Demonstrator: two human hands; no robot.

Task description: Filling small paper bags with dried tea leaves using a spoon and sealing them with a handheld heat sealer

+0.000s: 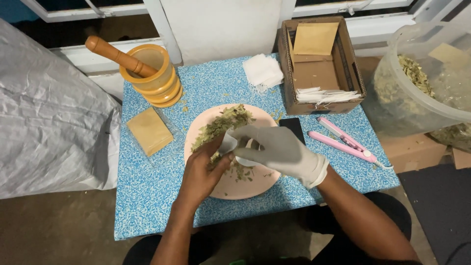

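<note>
My bare left hand and my right hand, which wears a pale glove, meet over a pink plate on a small blue speckled table. Together they hold a small white paper bag by its mouth. A heap of dried green leaves covers the plate's far left part, just beyond my fingers. A white spoon-like object shows under my right hand; what grips it is hidden.
A wooden mortar with a pestle stands at the back left. A tan packet, white bags, a cardboard box, a pink sealer, a black device and a leaf-filled tub surround the plate.
</note>
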